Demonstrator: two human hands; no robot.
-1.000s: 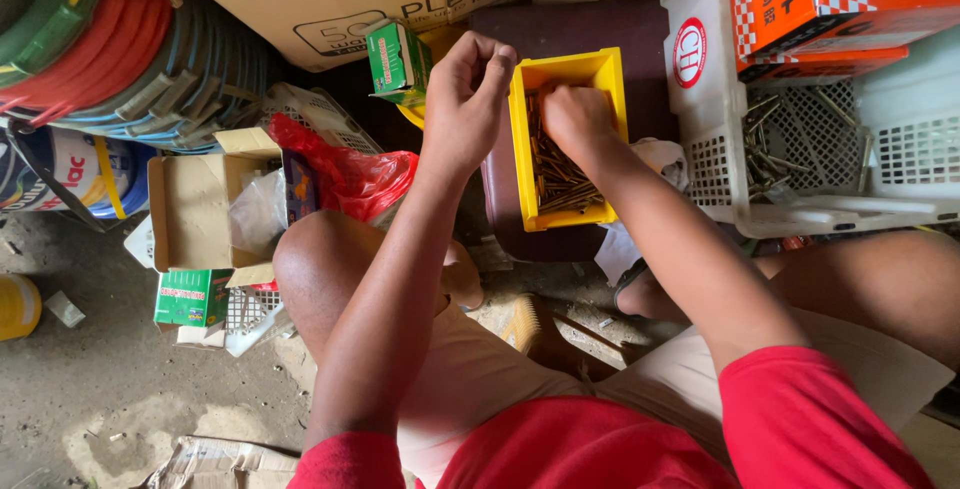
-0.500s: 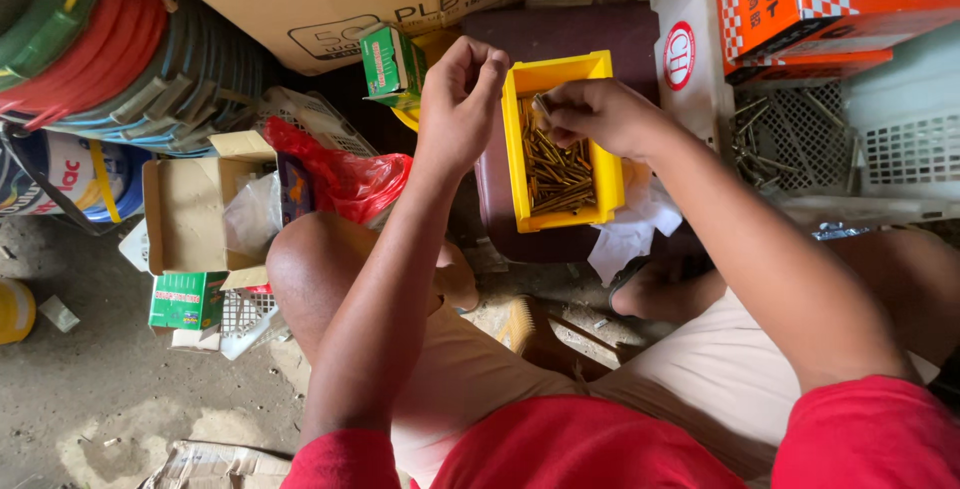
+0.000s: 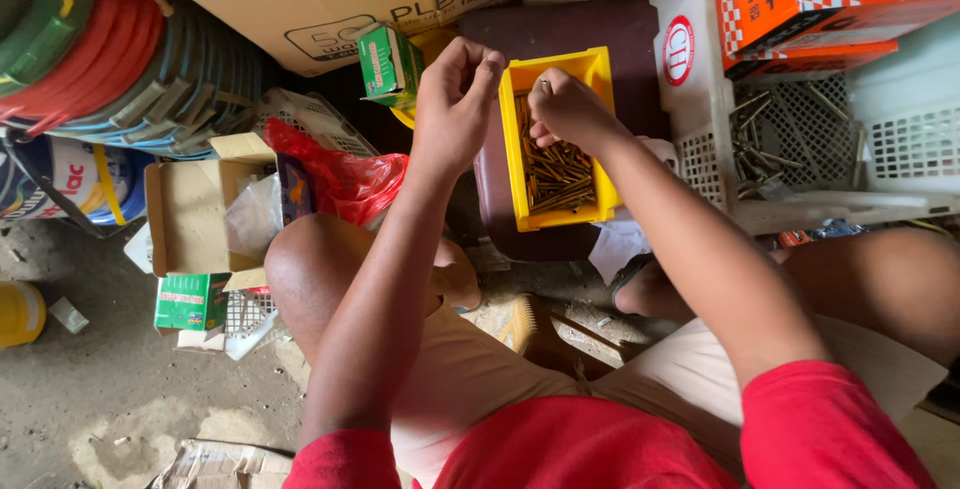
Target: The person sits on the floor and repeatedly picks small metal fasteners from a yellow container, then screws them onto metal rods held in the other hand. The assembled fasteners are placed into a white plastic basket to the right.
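Knees bent, person seated low over floor. Left hand (image 3: 452,99) curled closed, contents not visible, just left of yellow bin (image 3: 556,139). Right hand (image 3: 563,109) over bin, fingertips pinched on small metal piece. Bin holds brass-coloured screws (image 3: 555,174), rests on dark red stool (image 3: 580,39). Beyond: green box (image 3: 388,64), white basket (image 3: 800,139).

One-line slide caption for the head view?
Right hand over a yellow bin of brass screws; left hand curled beside it.
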